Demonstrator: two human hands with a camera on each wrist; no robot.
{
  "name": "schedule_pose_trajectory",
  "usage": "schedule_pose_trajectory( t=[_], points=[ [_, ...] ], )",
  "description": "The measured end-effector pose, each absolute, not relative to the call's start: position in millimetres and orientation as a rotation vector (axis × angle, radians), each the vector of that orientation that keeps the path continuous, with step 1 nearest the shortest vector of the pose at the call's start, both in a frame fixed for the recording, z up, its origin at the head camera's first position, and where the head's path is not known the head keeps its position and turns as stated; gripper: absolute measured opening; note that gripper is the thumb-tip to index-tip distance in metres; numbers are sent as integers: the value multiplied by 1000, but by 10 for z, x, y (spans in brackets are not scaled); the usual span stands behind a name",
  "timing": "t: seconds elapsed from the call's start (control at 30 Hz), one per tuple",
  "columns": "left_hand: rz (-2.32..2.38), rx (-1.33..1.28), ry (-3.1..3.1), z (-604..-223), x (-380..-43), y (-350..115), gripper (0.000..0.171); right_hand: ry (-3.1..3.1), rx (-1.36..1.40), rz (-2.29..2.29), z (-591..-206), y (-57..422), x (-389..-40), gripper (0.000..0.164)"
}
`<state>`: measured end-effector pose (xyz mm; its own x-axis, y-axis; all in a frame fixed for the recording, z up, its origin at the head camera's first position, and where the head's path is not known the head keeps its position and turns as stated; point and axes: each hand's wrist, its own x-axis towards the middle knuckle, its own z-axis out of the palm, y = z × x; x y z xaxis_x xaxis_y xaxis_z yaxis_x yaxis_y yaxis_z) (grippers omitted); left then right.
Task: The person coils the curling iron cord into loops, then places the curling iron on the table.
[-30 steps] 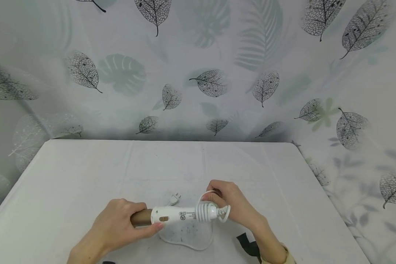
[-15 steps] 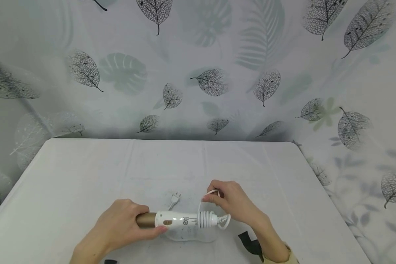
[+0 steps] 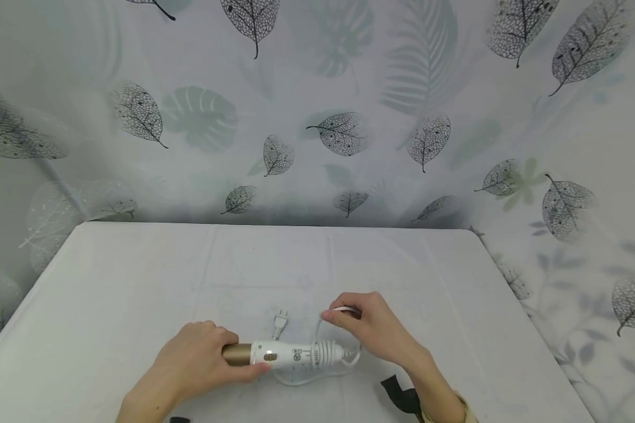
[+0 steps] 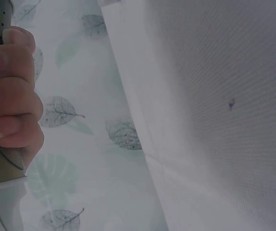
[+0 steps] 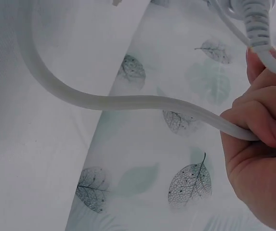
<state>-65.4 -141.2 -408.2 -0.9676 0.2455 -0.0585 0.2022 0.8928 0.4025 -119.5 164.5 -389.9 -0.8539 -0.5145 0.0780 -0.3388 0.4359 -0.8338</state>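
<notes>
A white and gold hair straightener point(image 3: 283, 355) lies crosswise low over the table, several turns of its white cord point(image 5: 128, 102) wound round the right end of the handle. My left hand point(image 3: 198, 358) grips its gold part, thumb along the white handle; in the left wrist view the fingers point(image 4: 12, 96) curl round the gold body. Just beyond the handle's cord end, my right hand point(image 3: 378, 326) pinches a stretch of cord between thumb and fingers. Behind the handle lies the two-pin plug point(image 3: 280, 321), and a loose loop of cord hangs on the near side.
The white table point(image 3: 137, 282) stretches away to its far edge, with a leaf-patterned curtain point(image 3: 317, 117) behind and at the sides. A black strap point(image 3: 402, 396) shows by the right wrist. Another dark piece point(image 3: 180, 419) is at the bottom edge near the left forearm.
The straightener and left hand have come slightly nearer and to the right. The loose loop of cord has drawn in closer to the handle. The right hand, still pinching the cord, has shifted slightly.
</notes>
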Motion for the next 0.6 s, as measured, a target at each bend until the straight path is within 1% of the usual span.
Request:
schedule_pose_trajectory(
  t=[0.27, 0.6],
  points=[
    [597, 293, 2949, -4087, -660, -1424, 58, 2314, -830, -1409, -3823, 1693, -1172, 23],
    [595, 228, 2957, -4112, -699, -1415, 58, 2210, -1033, -1369, -3797, 1653, -1143, 25]
  ],
)
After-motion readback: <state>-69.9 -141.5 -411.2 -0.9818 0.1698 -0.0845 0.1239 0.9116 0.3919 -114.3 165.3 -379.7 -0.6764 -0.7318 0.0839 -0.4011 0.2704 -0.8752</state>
